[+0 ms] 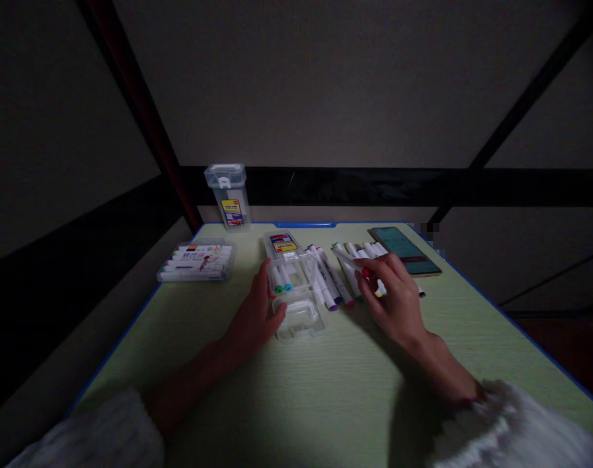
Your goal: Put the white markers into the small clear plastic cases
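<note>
A clear plastic marker case (292,273) lies open in the middle of the pale green table (325,390), its lid (300,316) flapped toward me. A few markers lie inside it. My left hand (257,312) rests against the case's left side, fingers curled on its edge. My right hand (391,292) pinches a white marker (351,260) with a red end, held just above a row of loose markers (342,276) to the right of the case.
A second clear case full of markers (197,261) lies at the left. An upright clear case (228,196) stands at the table's far edge. A phone (406,250) lies at the far right. Dark bars and a wall stand behind the table.
</note>
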Motion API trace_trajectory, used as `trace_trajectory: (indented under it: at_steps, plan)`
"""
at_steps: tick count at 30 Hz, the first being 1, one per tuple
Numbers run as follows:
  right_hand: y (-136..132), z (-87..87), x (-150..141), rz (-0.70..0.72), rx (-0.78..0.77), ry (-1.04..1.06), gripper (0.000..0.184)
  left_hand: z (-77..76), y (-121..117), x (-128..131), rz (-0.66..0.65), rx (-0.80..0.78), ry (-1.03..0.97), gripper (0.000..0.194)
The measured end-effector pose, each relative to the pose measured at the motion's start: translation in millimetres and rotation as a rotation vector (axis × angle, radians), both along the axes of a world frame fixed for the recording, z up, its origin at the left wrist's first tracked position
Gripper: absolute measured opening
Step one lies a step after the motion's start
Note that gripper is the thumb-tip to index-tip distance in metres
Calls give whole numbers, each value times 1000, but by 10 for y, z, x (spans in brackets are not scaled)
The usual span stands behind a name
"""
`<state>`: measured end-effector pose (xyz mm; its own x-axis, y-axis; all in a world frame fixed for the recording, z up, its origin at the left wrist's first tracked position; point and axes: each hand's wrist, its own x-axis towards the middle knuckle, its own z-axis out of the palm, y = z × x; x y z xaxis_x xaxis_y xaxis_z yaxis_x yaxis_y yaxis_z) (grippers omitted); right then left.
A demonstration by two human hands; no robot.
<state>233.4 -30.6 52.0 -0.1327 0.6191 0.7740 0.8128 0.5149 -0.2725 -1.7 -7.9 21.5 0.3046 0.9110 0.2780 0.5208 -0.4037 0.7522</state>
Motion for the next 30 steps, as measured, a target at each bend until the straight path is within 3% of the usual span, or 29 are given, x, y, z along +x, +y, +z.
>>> trace_trajectory:
  at_steps: [30]
  plan:
    - [-42, 0, 8, 103, 174, -51, 30, 19, -3, 7, -4, -29, -2, 76]
